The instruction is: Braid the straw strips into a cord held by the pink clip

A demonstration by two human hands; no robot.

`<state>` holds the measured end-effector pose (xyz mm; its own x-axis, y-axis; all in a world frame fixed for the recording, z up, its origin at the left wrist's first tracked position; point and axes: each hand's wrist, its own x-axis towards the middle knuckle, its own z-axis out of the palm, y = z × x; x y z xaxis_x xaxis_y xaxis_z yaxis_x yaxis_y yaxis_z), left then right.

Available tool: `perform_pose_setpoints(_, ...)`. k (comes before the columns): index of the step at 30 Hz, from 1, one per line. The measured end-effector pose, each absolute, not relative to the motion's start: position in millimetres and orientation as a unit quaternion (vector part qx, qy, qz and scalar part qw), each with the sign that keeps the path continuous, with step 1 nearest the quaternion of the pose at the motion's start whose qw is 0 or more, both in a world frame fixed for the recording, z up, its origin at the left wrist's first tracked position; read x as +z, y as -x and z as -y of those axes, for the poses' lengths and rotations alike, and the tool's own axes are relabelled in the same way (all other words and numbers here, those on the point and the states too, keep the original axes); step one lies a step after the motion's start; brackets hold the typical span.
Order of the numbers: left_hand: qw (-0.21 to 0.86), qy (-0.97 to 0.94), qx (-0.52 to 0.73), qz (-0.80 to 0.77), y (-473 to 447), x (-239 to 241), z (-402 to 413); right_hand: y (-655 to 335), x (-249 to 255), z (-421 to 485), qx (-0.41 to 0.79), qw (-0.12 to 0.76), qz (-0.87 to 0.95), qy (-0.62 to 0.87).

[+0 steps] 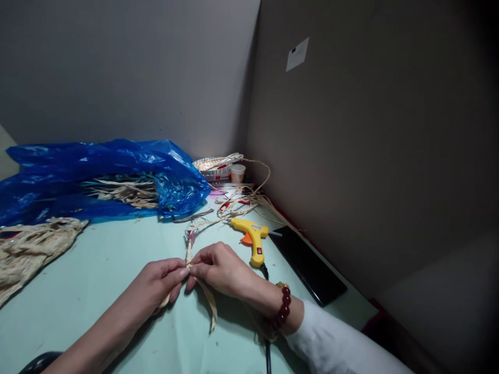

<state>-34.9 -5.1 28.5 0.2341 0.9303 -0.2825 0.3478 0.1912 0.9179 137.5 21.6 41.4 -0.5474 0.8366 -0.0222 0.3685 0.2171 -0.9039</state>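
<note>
My left hand (161, 283) and my right hand (220, 267) meet at the middle of the pale green table (97, 291), fingertips pinched together on a pale straw strip (189, 254). The strip runs up from the pinch toward a small reddish piece and hangs down below my hands as a loose tail (210, 306). My right wrist wears a dark red bead bracelet (283, 306) above a white sleeve. A yellow glue gun (253, 241) lies just right of my right hand, its black cord trailing toward me.
A blue plastic bag (97, 176) with straw inside lies at the back left. A woven straw bundle (31, 249) sits at the left edge. Bowls, a small cup (237, 172) and loose straw fill the back corner. A black slab (307, 265) lies along the right wall.
</note>
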Motion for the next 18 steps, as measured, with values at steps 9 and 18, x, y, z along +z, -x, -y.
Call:
perform_pose_setpoints(9, 0.229, -0.714, 0.173, -0.639, 26.4, 42.6, 13.7, -140.3, 56.3, -1.6, 0.174, 0.170, 0.854, 0.460)
perform_pose_setpoints(18, 0.348, -0.660, 0.251, -0.617, 30.0, 34.8, 9.0, -131.3, 51.7, 14.2, 0.112, 0.156, 0.883, 0.428)
